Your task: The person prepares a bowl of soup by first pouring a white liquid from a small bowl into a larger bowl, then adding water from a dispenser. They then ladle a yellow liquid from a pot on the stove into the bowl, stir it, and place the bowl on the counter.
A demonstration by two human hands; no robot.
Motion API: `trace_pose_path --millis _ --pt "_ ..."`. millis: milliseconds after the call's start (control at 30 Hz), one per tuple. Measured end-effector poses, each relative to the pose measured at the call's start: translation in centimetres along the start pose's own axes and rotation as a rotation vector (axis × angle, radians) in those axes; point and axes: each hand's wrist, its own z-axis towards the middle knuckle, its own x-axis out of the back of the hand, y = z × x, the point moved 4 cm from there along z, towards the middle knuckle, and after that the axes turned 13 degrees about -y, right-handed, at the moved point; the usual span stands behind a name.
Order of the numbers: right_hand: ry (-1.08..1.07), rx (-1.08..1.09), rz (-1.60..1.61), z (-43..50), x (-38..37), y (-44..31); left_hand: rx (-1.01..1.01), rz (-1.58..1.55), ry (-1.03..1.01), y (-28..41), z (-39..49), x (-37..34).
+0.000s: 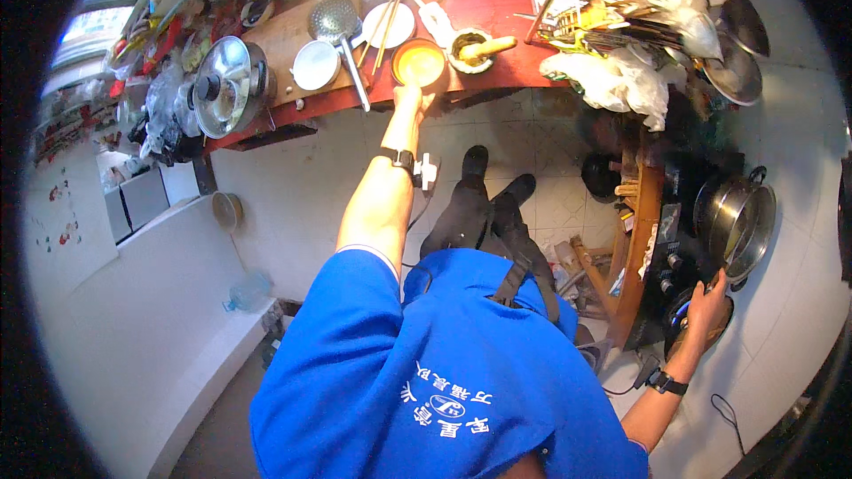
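My left hand [413,103] reaches forward to the table edge and grips the near side of an orange-yellow bowl [418,64]. Glare hides what the bowl holds. Beside it on the right is a mortar [466,68] with a wooden pestle [489,48] lying across its rim. To the left, a white bowl [316,65] and a perforated skimmer [333,20] rest on a wooden board. Off to the right, my right hand [707,306] is closed around a thin handle at the near rim of a steel pan [739,226] on a black gas stove [671,239]. The handle's far end is unclear.
Chopsticks [386,33] lie across a white plate [399,23] on the red table [492,0]. A lidded pot [226,86] stands at the table's left end. Plastic bags [612,80] and a utensil pile crowd its right end. Wooden pieces [592,273] lie below the stove.
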Motion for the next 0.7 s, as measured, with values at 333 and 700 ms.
trace_pose_path --millis 333,700 --pt "0.167 0.122 0.274 0.0 -0.3 1.7 0.122 0.075 -0.045 -1.5 -0.6 2.5" --pt "0.427 0.204 0.751 3.6 2.5 4.2 -0.114 0.520 -0.361 -0.8 -16.4 0.6"
